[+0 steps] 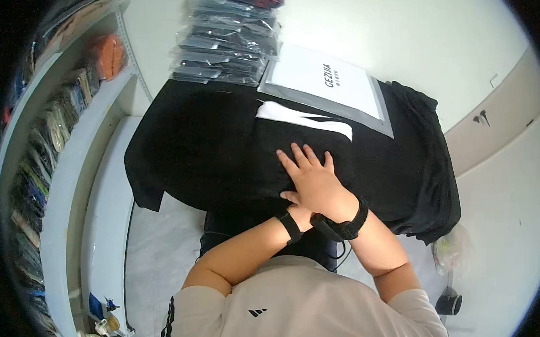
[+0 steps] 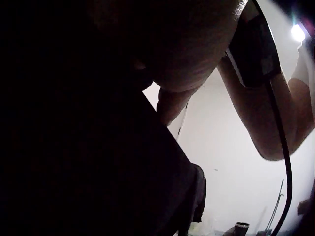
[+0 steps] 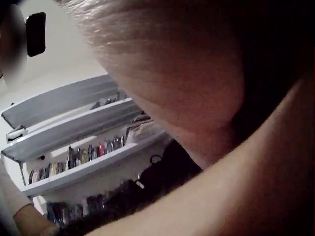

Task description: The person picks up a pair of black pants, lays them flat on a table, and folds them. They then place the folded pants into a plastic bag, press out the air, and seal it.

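Note:
A black garment with a white band along its far part lies over a black-covered table. My right hand rests palm down on the fabric, fingers spread just short of the band. Crossing under its wrist is my left hand; its fingers are hidden beneath the right hand and cloth. Dark cloth fills much of the left wrist view, with the right forearm and strapped camera beyond. Skin close to the lens takes up most of the right wrist view.
Behind the garment lies a clear bag with a white printed sheet. Several plastic-wrapped garments are stacked at the back left. Shelves of bagged items line the left side. Black cloth hangs over the table's right end.

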`<state>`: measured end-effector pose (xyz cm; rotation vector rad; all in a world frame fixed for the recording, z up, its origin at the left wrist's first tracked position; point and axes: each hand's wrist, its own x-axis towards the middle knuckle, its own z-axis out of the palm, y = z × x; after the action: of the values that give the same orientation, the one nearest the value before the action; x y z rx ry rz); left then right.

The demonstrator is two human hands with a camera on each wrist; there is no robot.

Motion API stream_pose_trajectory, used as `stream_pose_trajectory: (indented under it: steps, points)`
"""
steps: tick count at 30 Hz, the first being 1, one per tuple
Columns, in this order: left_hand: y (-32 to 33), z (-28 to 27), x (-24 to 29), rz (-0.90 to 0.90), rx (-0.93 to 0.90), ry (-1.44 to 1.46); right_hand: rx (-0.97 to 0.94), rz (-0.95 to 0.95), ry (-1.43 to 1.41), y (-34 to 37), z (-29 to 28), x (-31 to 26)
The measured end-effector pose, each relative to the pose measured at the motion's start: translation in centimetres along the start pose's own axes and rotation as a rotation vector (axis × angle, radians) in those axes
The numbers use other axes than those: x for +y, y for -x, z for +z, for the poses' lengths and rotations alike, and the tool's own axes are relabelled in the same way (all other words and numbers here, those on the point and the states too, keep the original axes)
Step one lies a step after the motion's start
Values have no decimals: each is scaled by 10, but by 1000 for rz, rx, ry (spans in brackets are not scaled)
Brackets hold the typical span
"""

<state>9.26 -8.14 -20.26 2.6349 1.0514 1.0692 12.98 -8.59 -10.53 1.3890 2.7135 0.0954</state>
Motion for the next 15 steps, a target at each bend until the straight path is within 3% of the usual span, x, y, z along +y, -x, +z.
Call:
stream_pose_trajectory:
  steps: [2, 11, 13, 14, 15]
  points:
    - [1, -2, -1, -3, 4, 3, -79, 16, 18, -4, -5, 0]
    - [3, 0, -1, -9, 11, 25, -45, 40, 26, -9, 2, 0]
    - [4, 1, -2, -11, 12, 23, 105, 69, -100, -12, 3, 3]
    - [4, 1, -2, -4, 13, 31, 109, 78, -101, -16, 2, 8]
    - [2, 2, -2, -8, 9, 27, 100, 130, -280, -21, 0, 16]
